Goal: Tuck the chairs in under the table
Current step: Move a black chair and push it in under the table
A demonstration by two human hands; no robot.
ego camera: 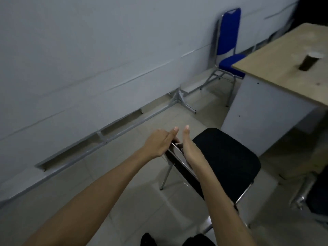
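A black padded chair (229,162) with a chrome frame stands on the floor just in front of me, its seat facing the table (276,71) at the right. My left hand (158,142) and my right hand (190,148) both grip the top of its backrest, close together, thumbs pointing forward. The seat sits outside the table's grey side panel. A blue chair (228,38) stands at the far end of the table, against the wall, its seat partly under the tabletop edge.
A dark cup (308,62) stands on the tabletop. A grey metal frame (124,128) lies along the foot of the white wall on the left. Another dark chair with chrome legs (312,197) shows at the right edge. Tiled floor surrounds the black chair.
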